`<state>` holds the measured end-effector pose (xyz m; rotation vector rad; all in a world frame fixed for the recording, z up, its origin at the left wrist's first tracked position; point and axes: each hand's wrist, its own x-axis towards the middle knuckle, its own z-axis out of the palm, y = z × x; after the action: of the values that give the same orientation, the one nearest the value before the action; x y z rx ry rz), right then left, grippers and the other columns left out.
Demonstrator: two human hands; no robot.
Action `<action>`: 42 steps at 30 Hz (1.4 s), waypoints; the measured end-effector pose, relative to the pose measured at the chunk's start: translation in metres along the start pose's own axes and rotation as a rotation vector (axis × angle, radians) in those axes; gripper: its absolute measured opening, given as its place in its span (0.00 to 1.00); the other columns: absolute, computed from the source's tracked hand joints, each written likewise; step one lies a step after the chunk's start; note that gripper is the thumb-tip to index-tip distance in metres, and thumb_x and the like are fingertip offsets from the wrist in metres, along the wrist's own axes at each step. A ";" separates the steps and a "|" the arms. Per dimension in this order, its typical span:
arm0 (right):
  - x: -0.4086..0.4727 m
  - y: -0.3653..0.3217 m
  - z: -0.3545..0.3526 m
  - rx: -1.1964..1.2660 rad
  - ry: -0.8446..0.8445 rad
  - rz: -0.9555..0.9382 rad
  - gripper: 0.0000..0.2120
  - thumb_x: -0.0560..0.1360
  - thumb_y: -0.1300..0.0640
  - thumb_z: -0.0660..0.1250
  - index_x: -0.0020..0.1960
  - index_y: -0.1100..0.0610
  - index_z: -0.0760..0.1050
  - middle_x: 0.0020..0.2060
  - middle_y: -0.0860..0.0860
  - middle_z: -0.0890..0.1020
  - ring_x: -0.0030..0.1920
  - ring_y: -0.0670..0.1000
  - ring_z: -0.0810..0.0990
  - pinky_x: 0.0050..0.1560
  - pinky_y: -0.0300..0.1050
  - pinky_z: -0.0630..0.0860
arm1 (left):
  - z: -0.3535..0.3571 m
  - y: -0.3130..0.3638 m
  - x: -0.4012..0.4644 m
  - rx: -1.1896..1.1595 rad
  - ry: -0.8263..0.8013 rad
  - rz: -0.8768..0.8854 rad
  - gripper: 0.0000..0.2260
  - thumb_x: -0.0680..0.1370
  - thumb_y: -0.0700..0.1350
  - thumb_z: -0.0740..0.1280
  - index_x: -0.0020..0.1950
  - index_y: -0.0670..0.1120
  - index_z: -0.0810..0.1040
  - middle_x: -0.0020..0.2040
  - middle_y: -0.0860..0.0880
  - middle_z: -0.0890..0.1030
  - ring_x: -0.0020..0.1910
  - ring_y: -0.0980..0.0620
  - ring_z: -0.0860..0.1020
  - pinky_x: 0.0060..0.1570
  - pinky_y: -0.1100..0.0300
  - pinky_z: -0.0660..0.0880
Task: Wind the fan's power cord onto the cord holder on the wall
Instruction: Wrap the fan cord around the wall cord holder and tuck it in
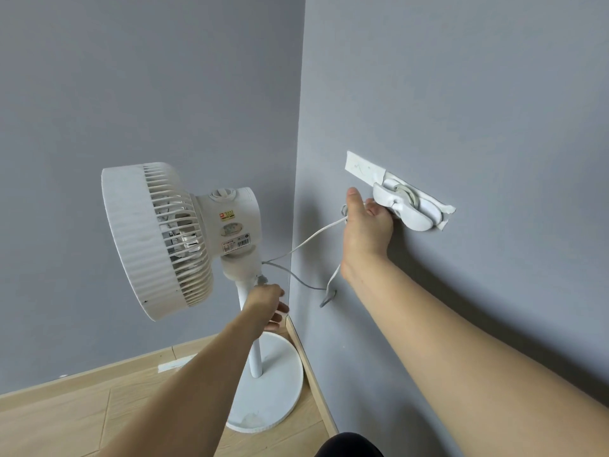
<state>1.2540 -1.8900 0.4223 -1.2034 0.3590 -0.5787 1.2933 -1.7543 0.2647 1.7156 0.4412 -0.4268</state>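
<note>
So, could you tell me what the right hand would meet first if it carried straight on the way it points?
Probably the cord holder on the wall; the right hand looks almost against it already.

two grey walls [148,94] are seen meeting in a corner that runs down the middle of the view. a light wood floor [82,413] is laid below them, with plank seams visible. a pale wooden skirting board [311,367] is fixed along the foot of the right-hand wall, and a similar strip is seen along the left-hand wall. a small whitish patch [174,365] is seen on the floor near the left-hand wall; what it is cannot be told. a dark rounded shape [349,445] is cut off by the bottom edge.
</note>
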 end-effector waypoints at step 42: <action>0.009 -0.006 -0.013 -0.177 -0.038 0.001 0.09 0.76 0.62 0.57 0.43 0.54 0.74 0.37 0.51 0.77 0.39 0.50 0.75 0.37 0.40 0.70 | 0.015 -0.034 -0.054 0.869 0.095 0.994 0.13 0.82 0.54 0.48 0.53 0.50 0.67 0.33 0.49 0.77 0.34 0.40 0.75 0.34 0.52 0.73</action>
<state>1.2529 -1.9068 0.4241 -1.3818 0.3846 -0.5303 1.2289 -1.7659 0.2608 2.5202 -0.6503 0.2509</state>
